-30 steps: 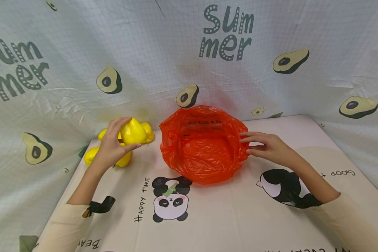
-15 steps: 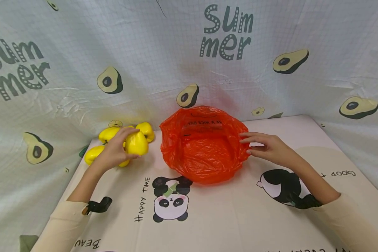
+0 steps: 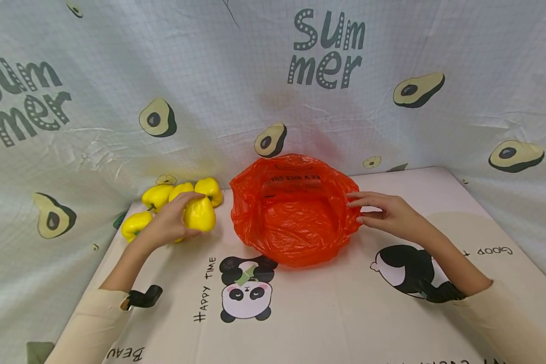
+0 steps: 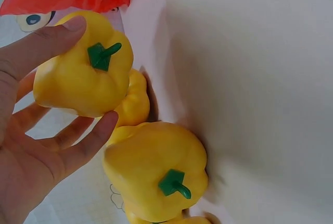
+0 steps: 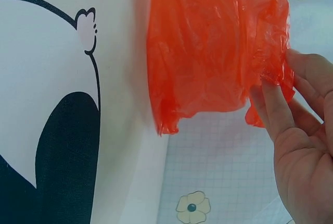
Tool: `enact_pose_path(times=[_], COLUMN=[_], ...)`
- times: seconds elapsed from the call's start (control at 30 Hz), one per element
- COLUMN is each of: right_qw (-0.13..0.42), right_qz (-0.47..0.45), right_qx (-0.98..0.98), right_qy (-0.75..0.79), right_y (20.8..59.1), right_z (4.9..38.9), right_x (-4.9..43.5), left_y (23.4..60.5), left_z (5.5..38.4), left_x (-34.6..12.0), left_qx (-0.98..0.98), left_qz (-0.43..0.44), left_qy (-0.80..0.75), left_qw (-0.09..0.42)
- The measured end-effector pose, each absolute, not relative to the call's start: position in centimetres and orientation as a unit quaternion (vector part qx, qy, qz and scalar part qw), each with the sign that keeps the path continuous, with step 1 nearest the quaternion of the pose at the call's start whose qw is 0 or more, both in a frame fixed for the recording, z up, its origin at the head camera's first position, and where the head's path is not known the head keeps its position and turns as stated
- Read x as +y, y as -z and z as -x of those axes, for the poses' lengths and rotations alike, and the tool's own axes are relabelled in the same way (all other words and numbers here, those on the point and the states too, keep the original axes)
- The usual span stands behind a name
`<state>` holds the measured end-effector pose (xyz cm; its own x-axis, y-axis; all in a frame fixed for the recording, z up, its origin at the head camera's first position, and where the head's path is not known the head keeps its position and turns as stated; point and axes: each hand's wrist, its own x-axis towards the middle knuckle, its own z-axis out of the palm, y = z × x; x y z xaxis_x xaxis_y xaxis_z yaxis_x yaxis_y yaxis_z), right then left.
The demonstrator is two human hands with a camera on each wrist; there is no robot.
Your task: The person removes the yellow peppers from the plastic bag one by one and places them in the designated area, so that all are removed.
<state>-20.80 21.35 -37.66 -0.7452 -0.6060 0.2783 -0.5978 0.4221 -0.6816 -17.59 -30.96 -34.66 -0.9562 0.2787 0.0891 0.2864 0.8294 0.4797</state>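
A yellow bell pepper (image 3: 201, 215) is held between the thumb and fingers of my left hand (image 3: 166, 222), in front of the other peppers. Its green stem (image 4: 106, 54) faces the camera in the left wrist view. To its right a red plastic bag (image 3: 300, 227) stands on the table with its mouth wide, its inside showing. My right hand (image 3: 391, 215) pinches the bag's right rim, thumb and fingers on the red film (image 5: 268, 78). Several more yellow peppers (image 3: 156, 197) lie behind and left of my left hand, partly hidden by it.
The table (image 3: 309, 313) has a pale cover with printed pandas and words. A white cloth (image 3: 218, 76) printed with avocados hangs along the back and left side. One pepper (image 3: 208, 190) sits close to that cloth.
The left hand has come down and slightly toward me with the pepper, moving it away from the pile and uncovering peppers behind. The right hand and the bag have stayed in place.
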Motion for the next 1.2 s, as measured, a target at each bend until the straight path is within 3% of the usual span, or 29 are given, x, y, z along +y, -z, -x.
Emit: enact_pose_path(times=[1.2], right_qw=[0.012], right_qz=[0.355], right_qx=[0.843], right_qy=[0.405], right_y=[37.5], right_z=[20.8], right_x=[21.4], left_y=[34.8], left_z=[18.9], left_x=[-31.3], left_qx=[-0.956], left_qz=[0.183], left_qy=[0.231], left_qw=[-0.011])
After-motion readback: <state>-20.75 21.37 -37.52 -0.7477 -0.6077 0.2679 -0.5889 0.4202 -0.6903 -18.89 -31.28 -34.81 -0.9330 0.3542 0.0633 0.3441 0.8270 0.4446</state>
